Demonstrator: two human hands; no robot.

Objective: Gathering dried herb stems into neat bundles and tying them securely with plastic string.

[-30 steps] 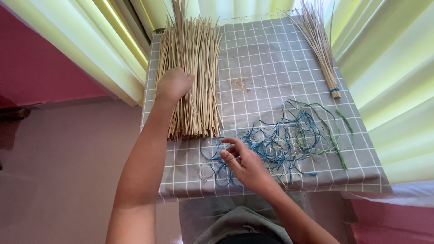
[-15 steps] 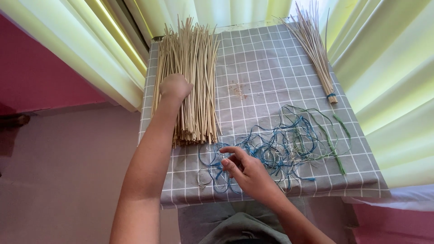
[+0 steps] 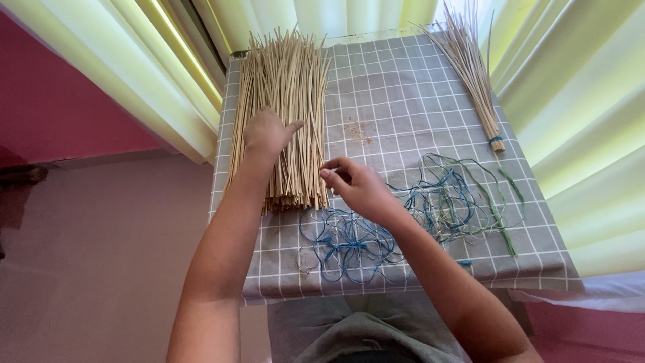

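While the left hand [image 3: 267,131] lies flat, fingers spread, on the loose stack of pale straw-coloured thin sticks [image 3: 285,114] along the left edge of the grey grid-patterned cloth-covered table [image 3: 403,101], the right hand [image 3: 359,188] hovers just beside the stack's near end, fingertips pinched on something small I cannot make out. It looks like sticks are being gathered for binding. A tangle of blue and green thin strings [image 3: 416,215] sprawls by the near edge; a tied tapered bundle of sticks [image 3: 470,74] rests at the far right corner.

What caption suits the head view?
Left hand presses loose sticks; right hand hovers over tangled blue strings on checked cloth.
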